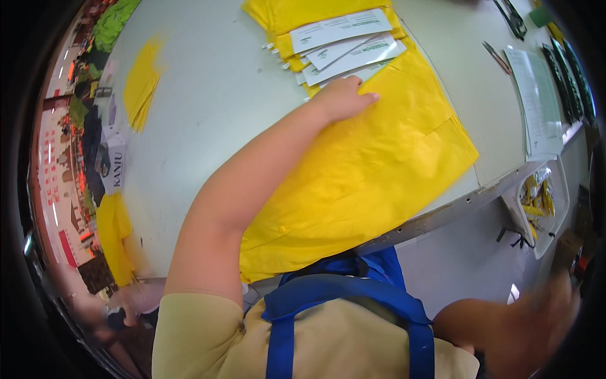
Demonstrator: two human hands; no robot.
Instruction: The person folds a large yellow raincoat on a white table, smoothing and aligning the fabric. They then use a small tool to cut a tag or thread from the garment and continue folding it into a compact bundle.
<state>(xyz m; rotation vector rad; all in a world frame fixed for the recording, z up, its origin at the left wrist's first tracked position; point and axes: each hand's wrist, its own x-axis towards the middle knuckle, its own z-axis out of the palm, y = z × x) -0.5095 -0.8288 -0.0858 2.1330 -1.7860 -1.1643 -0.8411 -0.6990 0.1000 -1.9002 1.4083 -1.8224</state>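
Note:
A large piece of yellow fabric (353,170), smooth and folded in layers, lies over the near side of the table and hangs to its front edge by my body. My left hand (344,100) rests at the fabric's upper left edge, thumb spread from the fingers, beside a fanned stack of white printed cards (344,57). The cards lie on more folded yellow pieces (271,16) at the far side. Off the table at the lower right, my right hand (549,316) is smeared by motion, so its fingers cannot be made out.
The pale table (208,82) holds yellow cloth (142,82) at its left. At the far right lie scissors (497,58), a paper sheet (535,104) and dark packets (571,79). A white bin (558,218) with yellow items stands beside the table. Another person's hand (129,306) shows at lower left.

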